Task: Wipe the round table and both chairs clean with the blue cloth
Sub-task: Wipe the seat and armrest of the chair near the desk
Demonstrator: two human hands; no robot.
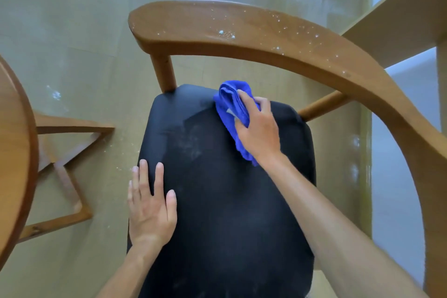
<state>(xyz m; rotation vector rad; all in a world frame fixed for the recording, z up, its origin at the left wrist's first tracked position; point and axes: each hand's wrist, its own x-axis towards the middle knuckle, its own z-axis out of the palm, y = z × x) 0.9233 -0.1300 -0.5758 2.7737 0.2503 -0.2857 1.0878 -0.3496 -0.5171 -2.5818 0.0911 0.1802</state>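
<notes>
A wooden chair with a black padded seat (pixel 217 201) fills the middle of the view. Its curved wooden backrest (pixel 242 29) carries white specks and crumbs. My right hand (pixel 258 128) holds the bunched blue cloth (pixel 232 101) against the far part of the seat, fingers curled over it. My left hand (pixel 150 205) lies flat on the seat's left edge with straight fingers. Faint pale dust smears show on the seat between the hands. The round wooden table (pixel 14 152) shows only as a rim at the far left.
The table's wooden base legs (pixel 70 157) spread over the beige floor at left. White dust marks dot the floor (pixel 55 94). A pale wooden shelf or frame (pixel 391 19) stands at the upper right, close behind the chair.
</notes>
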